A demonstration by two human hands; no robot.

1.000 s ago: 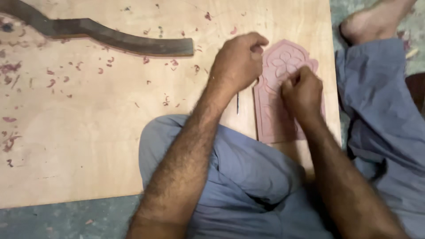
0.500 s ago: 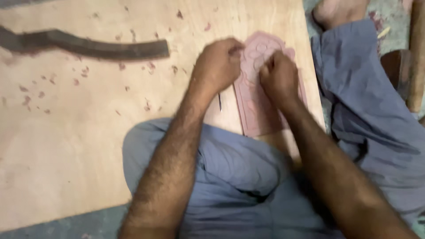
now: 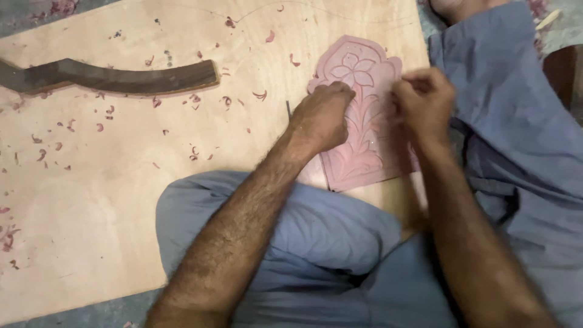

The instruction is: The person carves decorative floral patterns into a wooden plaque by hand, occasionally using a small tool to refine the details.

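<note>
Pink carved panel (image 3: 364, 115) between hands: left fist (image 3: 322, 115) on it, right (image 3: 423, 103) clenched at edge.

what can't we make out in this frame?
Head view only:
- Left hand is fisted over the pink carved panel; its grip is hidden.
- Right hand is motion-blurred; contents unclear.
- Dark curved wooden piece is cut off by the left edge.

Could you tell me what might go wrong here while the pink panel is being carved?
The left hand rests on the panel close to the right hand, so a slip could cut it. The panel lies loose on the board and may shift. Shavings could hide the pattern.
</note>
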